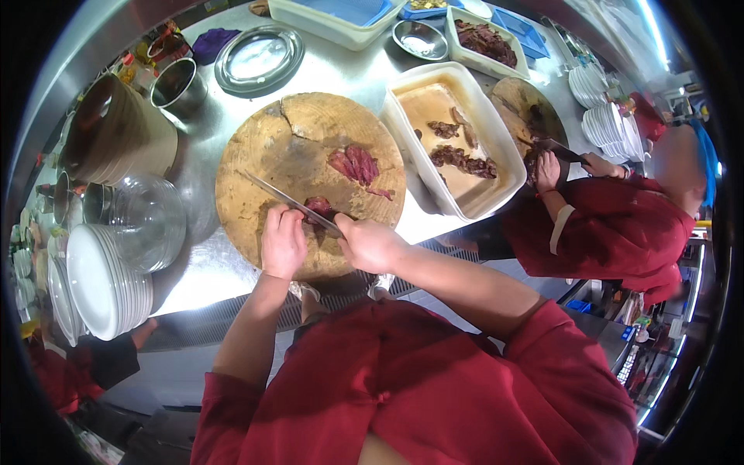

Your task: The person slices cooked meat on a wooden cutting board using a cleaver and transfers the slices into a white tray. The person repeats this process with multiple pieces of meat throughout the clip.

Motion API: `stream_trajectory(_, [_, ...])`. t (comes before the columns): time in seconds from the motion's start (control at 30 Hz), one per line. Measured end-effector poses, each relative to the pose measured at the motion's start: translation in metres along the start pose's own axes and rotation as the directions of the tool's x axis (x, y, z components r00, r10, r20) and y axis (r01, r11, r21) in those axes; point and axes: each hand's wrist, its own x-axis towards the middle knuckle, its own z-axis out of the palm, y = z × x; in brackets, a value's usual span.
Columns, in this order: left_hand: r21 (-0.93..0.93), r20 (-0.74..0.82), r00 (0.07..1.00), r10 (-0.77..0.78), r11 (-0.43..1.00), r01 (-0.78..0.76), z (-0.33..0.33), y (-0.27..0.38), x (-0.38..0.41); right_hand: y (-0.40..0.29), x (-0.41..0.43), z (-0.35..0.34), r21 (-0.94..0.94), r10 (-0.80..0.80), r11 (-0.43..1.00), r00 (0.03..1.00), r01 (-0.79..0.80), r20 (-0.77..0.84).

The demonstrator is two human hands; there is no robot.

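My right hand [375,243] grips the handle of a kitchen knife [279,195], whose blade points away to the left over a round wooden chopping block [261,139]. Beside the blade lies a piece of dark red meat [318,206], partly covered by the knife. My left hand [283,241] rests on the block with its fingers curled close to the near side of the blade; whether they pinch any meat is hidden. Farther right on the block sits a small pile of sliced meat [356,165], with a thin strip by it.
A white plastic tub [395,116] with several meat pieces stands right of the block. Beyond it, a co-worker [604,226] holds a cleaver over another block [511,93]. Stacked white plates [96,285], glass bowls [148,224] and a steel pot [179,87] line the left side.
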Motion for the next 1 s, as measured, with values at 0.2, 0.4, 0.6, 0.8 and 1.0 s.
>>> stream_trajectory(0.2, [0.009,-0.050,0.999,-0.003,1.000,0.003,-0.001,-0.001,-0.004,-0.001,-0.012,-0.065,-0.162,0.030,0.986,1.000,-0.028,0.010])
stream_trajectory(0.4, [-0.345,-0.042,0.879,-0.475,0.832,0.434,-0.027,-0.052,-0.036,0.040,-0.066,-0.068,-0.026,-0.071,0.997,0.992,0.074,0.100])
stream_trajectory(0.6, [-0.497,0.079,0.801,-0.594,0.673,0.548,-0.071,-0.052,-0.069,0.065,-0.054,-0.063,-0.003,-0.035,0.999,0.978,0.037,0.206])
stream_trajectory(0.8, [-0.268,-0.027,0.947,-0.319,0.915,0.301,-0.025,-0.017,-0.029,0.068,-0.046,-0.087,-0.105,0.102,0.989,0.995,-0.102,-0.006])
stream_trajectory(1.0, [-0.068,-0.054,0.998,0.031,0.997,-0.034,-0.003,-0.002,-0.001,0.020,-0.055,-0.043,-0.087,0.072,0.994,0.997,-0.069,0.026])
